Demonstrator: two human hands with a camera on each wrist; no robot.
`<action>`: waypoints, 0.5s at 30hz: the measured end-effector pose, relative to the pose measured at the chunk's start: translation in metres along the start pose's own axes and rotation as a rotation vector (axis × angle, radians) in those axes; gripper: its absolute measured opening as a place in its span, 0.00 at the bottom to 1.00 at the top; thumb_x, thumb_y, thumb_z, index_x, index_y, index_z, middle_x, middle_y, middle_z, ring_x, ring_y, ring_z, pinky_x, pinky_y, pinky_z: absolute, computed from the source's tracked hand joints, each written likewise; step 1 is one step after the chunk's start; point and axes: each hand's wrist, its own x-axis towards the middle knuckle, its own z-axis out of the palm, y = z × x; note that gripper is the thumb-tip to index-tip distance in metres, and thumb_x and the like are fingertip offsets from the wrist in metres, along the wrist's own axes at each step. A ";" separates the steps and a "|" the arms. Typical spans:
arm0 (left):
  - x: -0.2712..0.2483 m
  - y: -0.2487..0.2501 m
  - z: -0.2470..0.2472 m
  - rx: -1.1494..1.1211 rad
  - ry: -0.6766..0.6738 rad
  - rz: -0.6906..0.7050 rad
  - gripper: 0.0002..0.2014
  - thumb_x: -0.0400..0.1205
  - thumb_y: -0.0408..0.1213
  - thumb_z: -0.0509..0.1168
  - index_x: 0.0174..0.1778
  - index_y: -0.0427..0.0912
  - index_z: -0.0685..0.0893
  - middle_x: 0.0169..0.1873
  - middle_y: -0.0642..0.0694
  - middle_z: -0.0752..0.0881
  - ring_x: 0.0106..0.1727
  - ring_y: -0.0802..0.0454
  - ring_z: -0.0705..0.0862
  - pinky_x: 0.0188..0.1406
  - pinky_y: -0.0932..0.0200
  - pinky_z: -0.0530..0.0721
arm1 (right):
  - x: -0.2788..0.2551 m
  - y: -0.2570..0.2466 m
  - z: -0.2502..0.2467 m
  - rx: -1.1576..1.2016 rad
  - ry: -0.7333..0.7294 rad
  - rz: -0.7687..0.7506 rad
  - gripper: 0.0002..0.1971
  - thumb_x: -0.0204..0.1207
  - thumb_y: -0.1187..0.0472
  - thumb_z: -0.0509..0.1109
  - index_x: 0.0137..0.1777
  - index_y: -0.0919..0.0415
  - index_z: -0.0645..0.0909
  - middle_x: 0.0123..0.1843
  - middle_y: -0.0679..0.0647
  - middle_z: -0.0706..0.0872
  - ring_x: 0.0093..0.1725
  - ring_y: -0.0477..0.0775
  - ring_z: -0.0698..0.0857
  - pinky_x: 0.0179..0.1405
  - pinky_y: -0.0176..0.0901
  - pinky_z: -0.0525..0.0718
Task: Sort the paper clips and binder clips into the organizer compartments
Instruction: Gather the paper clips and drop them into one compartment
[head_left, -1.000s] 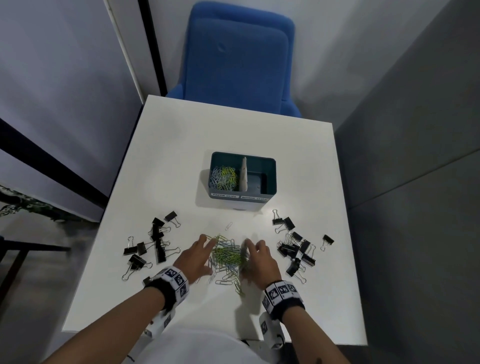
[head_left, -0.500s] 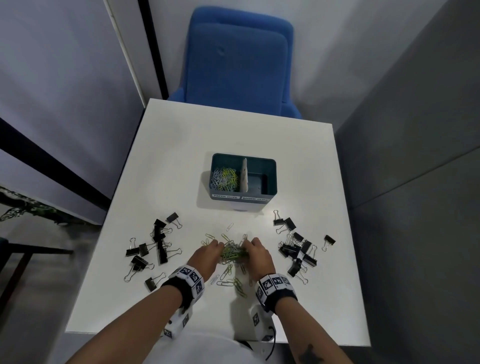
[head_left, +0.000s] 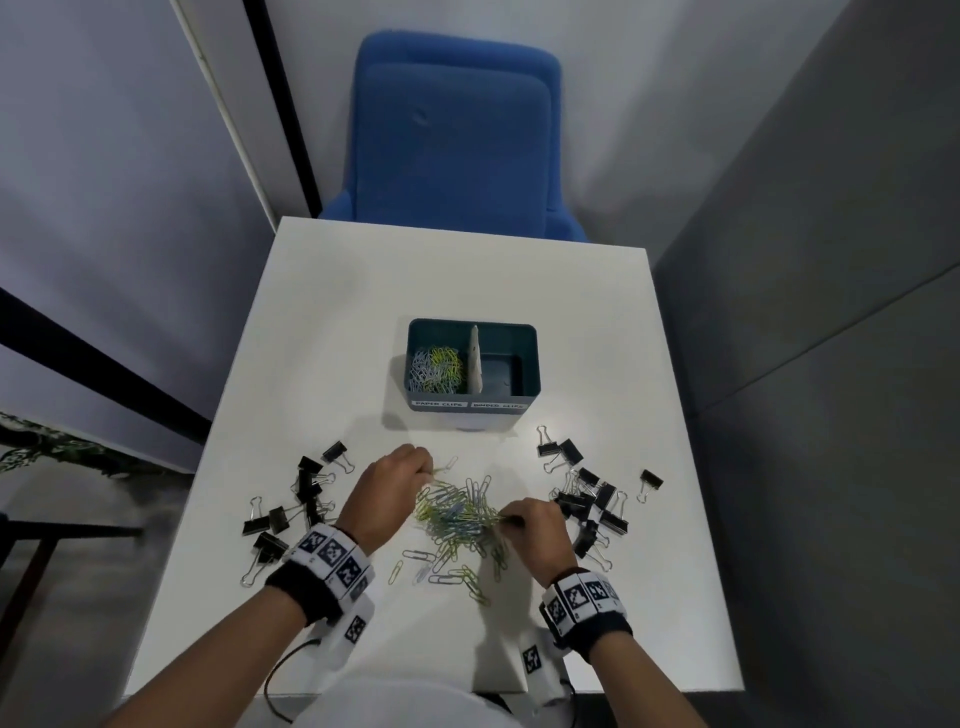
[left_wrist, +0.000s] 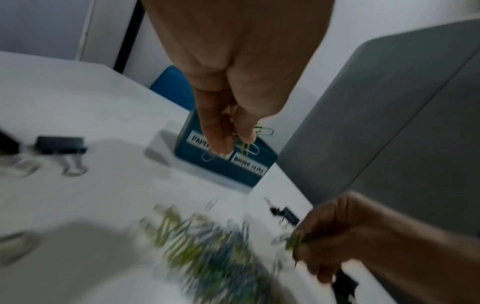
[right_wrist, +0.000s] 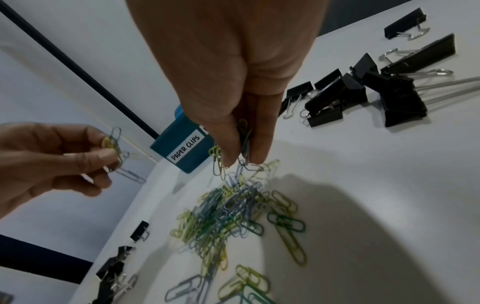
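A heap of green, yellow and grey paper clips (head_left: 457, 512) lies on the white table (head_left: 363, 322) between my hands. My left hand (head_left: 387, 491) pinches a few paper clips (left_wrist: 246, 145) lifted off the heap's far left side. My right hand (head_left: 530, 530) pinches a small bunch of paper clips (right_wrist: 242, 142) at the heap's right edge, still touching it. The teal organizer (head_left: 472, 402) stands beyond; its left compartment, labelled paper clips, holds several paper clips (head_left: 436, 369). The right one, labelled binder clips, looks empty.
Black binder clips lie in two scatters, one left of my left hand (head_left: 296, 509) and one right of my right hand (head_left: 587, 499). A blue chair (head_left: 457, 140) stands behind the table. Grey partitions close in on both sides.
Both hands closed on clips from the heap and drew apart. The left hand rose toward the organizer with its clips; the right hand pulled to the heap's right edge.
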 end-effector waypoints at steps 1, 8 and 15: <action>0.006 0.007 -0.009 -0.025 0.027 0.002 0.06 0.81 0.31 0.67 0.40 0.43 0.80 0.36 0.53 0.79 0.33 0.55 0.79 0.33 0.58 0.78 | -0.001 -0.001 -0.003 0.012 0.003 -0.007 0.09 0.72 0.68 0.72 0.31 0.58 0.86 0.27 0.48 0.83 0.29 0.43 0.79 0.30 0.26 0.71; 0.086 0.046 -0.062 -0.099 0.237 0.003 0.03 0.82 0.33 0.66 0.42 0.40 0.81 0.38 0.49 0.83 0.38 0.54 0.81 0.39 0.59 0.82 | 0.002 -0.026 -0.039 0.079 0.046 -0.074 0.03 0.72 0.65 0.77 0.44 0.59 0.92 0.40 0.52 0.92 0.37 0.43 0.85 0.39 0.14 0.70; 0.116 0.027 -0.064 -0.097 0.221 -0.118 0.13 0.79 0.32 0.70 0.60 0.39 0.84 0.52 0.43 0.88 0.52 0.47 0.85 0.55 0.56 0.82 | 0.032 -0.077 -0.090 0.108 0.170 -0.130 0.07 0.72 0.61 0.79 0.49 0.60 0.91 0.44 0.54 0.93 0.40 0.47 0.87 0.51 0.37 0.85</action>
